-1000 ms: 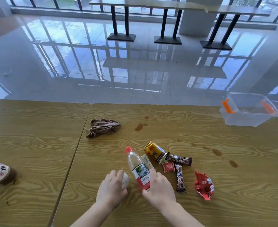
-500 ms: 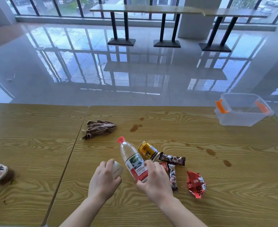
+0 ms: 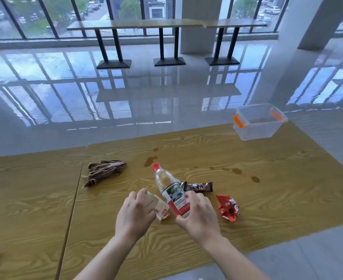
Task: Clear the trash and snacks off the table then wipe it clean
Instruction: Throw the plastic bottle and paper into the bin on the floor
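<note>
Cloth (image 3: 104, 171) left of bottle (image 3: 171, 191); bin (image 3: 259, 122) far right.

The right hand (image 3: 199, 217) covers the bottle (image 3: 171, 190)'s base, the left hand (image 3: 135, 215) half a carton (image 3: 159, 209); the bottle hides the snack bar (image 3: 199, 186)'s left end.

Single head-worn wide-angle view, facing forward and down over yellow wood-grain table (image 3: 277, 199). Right hand (image 3: 199, 216) gripping clear red-capped plastic bottle (image 3: 171, 188) close below lens; glossy tiled floor (image 3: 166, 102) far beyond grip.
</note>
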Tool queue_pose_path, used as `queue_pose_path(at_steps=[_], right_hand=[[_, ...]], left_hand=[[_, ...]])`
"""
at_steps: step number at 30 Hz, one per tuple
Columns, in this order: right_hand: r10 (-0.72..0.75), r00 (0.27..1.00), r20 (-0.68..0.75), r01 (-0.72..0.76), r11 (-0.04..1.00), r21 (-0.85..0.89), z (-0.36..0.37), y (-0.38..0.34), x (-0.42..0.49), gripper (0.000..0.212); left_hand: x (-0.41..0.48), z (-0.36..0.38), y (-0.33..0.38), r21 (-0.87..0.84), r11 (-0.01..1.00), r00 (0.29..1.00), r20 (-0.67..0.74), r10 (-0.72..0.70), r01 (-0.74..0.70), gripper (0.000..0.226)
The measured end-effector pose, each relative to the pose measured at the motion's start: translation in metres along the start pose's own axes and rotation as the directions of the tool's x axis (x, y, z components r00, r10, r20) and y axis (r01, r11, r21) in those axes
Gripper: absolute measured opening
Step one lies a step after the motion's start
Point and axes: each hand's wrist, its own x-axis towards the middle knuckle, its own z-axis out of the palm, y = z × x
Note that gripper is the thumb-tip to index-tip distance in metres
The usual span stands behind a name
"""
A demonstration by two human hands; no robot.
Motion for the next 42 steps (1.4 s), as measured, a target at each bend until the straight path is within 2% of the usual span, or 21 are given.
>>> queue_pose_path(at_steps=[6,13,20,23,28,36,42], right_hand=[[0.198,0.972,-0.124,-0.196,0.980,0.029,-0.009,-0.002,-0.046,0.056],[0.368,0.893,-0.259,-0.375,0.927,0.025,-0.031,0.019,-0.104,0.058],[0.493,0.787,-0.371,-0.510,0.858,0.060,-0.064,0.064,-0.171,0.056],[0.525,0.748,-0.407,-0.542,0.836,0.081,-0.081,0.095,-0.208,0.063],[0.588,0.672,-0.449,-0.599,0.789,0.136,-0.111,0.161,-0.276,0.066],[0.718,0.568,-0.401,-0.695,0.680,0.233,-0.138,0.267,-0.385,0.059],[0.830,0.427,-0.359,-0.793,0.534,0.293,-0.126,0.323,-0.448,0.059]], left_hand=[[-0.003,0.003,0.011,-0.013,0.982,0.977,0.098,0.188,-0.187,0.065],[-0.028,0.020,0.047,-0.037,0.934,0.918,0.173,0.356,-0.356,0.065],[-0.066,0.058,0.113,-0.079,0.860,0.826,0.247,0.507,-0.504,0.069],[-0.092,0.082,0.153,-0.101,0.819,0.773,0.282,0.569,-0.566,0.066],[-0.147,0.136,0.225,-0.129,0.784,0.710,0.355,0.608,-0.607,0.061],[-0.244,0.231,0.308,-0.122,0.781,0.675,0.433,0.597,-0.613,0.058],[-0.288,0.307,0.339,-0.119,0.736,0.564,0.565,0.602,-0.667,0.059]])
